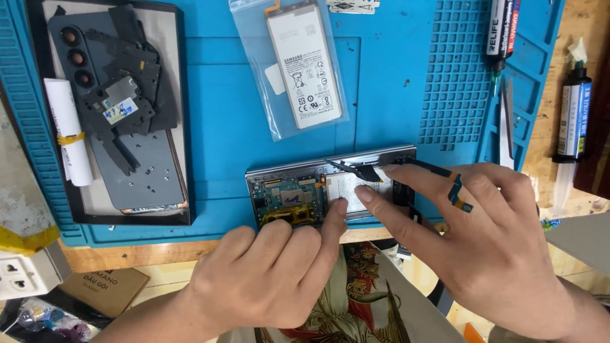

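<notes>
An opened phone lies on the blue work mat near its front edge, circuit board and battery exposed. My left hand is curled, its index fingertip pressing on the phone's battery. My right hand rests its index finger on the same battery. A flat black flex cable with orange marks runs between its fingers and over the phone's right end. A black pointed part lies over the phone's upper edge.
A spare battery in a clear bag lies at the mat's back centre. A black tray at left holds a phone back cover, black parts and a white roll. Glue tubes and tweezers lie at right. A power strip sits bottom left.
</notes>
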